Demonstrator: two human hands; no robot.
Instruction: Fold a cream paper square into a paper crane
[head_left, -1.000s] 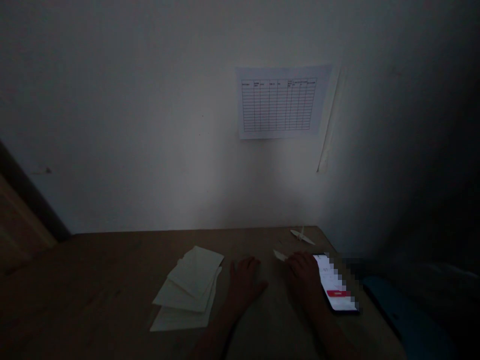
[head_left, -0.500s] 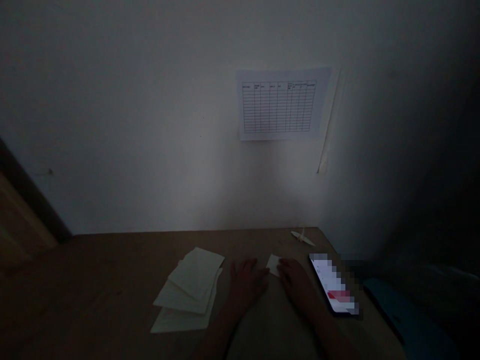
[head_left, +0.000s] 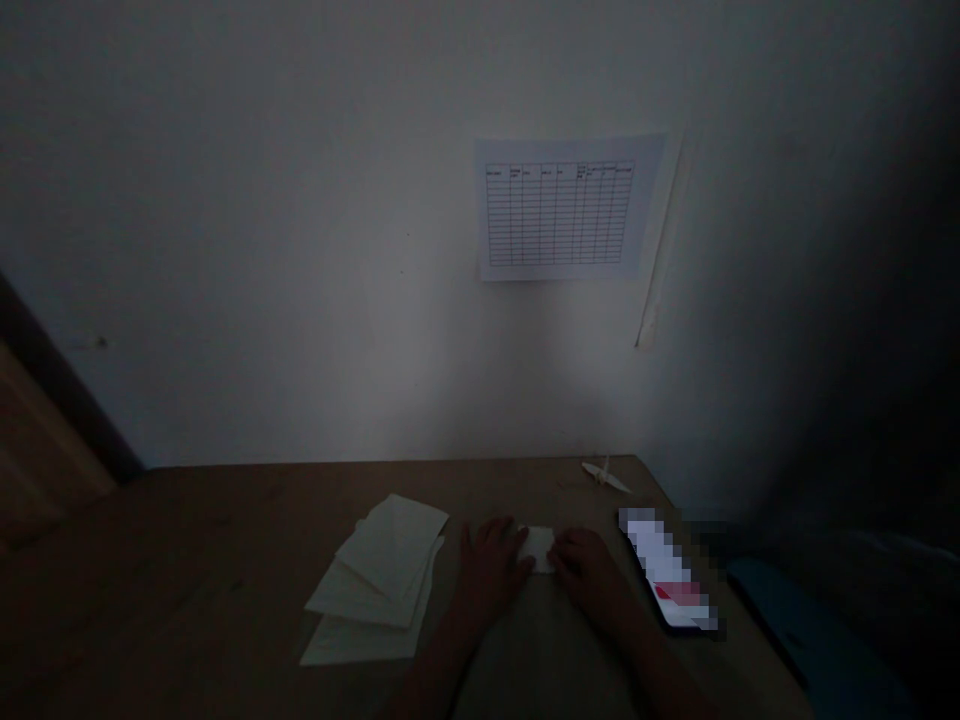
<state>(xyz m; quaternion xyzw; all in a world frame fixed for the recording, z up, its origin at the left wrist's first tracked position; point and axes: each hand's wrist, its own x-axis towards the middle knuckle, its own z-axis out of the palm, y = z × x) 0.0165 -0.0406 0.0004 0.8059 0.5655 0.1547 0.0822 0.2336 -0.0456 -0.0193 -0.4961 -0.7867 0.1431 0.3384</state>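
A small folded piece of white paper (head_left: 540, 550) lies on the table between my two hands. My left hand (head_left: 491, 567) rests on the tabletop and holds the paper's left edge under its thumb and forefinger; the other fingers spread away from it. On the opposite side, my right hand (head_left: 589, 565) has its fingers curled together, pinching the right edge. The dim light hides how the paper's layers are folded. Left of my left hand is a loose stack of pale paper sheets (head_left: 382, 565).
A folded paper crane (head_left: 604, 476) sits near the back right edge of the wooden table (head_left: 247, 520). A phone with a lit, blurred screen (head_left: 667, 570) lies right of my right hand. Behind the table, a printed chart (head_left: 555, 215) hangs on the wall.
The folded paper has turned so its edges sit squarer to me, and it has shifted slightly nearer. My right hand has moved a little nearer as well; the left fingers now reach onto the paper.
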